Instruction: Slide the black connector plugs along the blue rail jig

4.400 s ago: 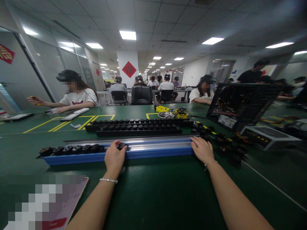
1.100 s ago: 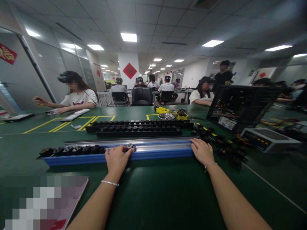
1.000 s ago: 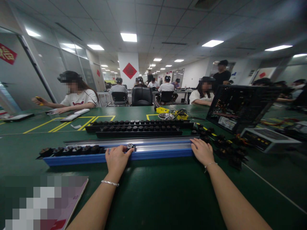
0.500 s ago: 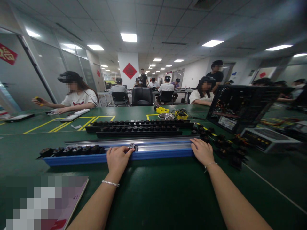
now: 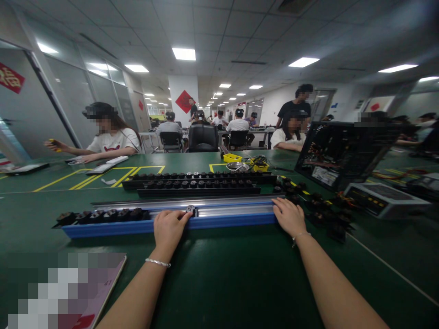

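A long metal channel with blue sides and a silver inside (image 5: pixel 236 221) lies across the table in front of me. Several black socket modules (image 5: pixel 110 215) sit in a row at its left end. My left hand (image 5: pixel 170 228) is closed at the channel's middle, thumb and fingers around a single black socket module (image 5: pixel 190 209) standing in the channel. Part of that module is covered by the fingers. At the right end, my right hand (image 5: pixel 290 216) grips the channel, fingers over the far side and thumb at the front.
Behind the channel lie black strips filled with sockets (image 5: pixel 199 184). Loose black modules (image 5: pixel 318 205) are scattered at the right, near an open computer case (image 5: pixel 343 151) and a power supply (image 5: pixel 384 199). A pinkish booklet (image 5: pixel 106 288) lies front left. Co-workers (image 5: pixel 113 137) sit beyond.
The socket module and my left hand have shifted very slightly right along the channel. My right hand stays put. In the background, standing people have moved left.
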{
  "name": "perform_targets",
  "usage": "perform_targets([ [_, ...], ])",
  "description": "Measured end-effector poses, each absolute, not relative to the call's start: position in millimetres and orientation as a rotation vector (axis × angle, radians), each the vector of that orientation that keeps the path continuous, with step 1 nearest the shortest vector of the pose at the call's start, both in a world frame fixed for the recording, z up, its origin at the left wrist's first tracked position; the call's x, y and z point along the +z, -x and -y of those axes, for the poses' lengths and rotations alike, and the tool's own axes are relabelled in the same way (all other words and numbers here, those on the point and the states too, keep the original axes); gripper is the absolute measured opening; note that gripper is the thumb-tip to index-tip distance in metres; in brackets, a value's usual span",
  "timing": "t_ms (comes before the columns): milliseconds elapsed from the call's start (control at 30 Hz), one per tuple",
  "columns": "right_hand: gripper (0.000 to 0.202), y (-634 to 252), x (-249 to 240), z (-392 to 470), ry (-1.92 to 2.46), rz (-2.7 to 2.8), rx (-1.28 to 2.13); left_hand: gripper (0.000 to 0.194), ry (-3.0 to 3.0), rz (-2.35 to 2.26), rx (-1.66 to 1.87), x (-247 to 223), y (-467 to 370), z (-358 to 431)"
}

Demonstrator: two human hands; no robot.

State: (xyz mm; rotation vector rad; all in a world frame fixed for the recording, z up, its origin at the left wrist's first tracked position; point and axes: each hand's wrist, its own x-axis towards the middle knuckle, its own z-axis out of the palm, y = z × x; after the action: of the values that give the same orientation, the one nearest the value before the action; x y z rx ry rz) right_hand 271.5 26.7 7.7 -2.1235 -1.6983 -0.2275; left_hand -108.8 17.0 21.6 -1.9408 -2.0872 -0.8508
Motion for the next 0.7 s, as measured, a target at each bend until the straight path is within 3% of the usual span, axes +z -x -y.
perform_targets([
  [700,0.045,-272.6,5.1,-28.2,2.120,1.692,-0.245,0.049,2.015,1.931,-0.919,17.6,110.2,-17.0],
])
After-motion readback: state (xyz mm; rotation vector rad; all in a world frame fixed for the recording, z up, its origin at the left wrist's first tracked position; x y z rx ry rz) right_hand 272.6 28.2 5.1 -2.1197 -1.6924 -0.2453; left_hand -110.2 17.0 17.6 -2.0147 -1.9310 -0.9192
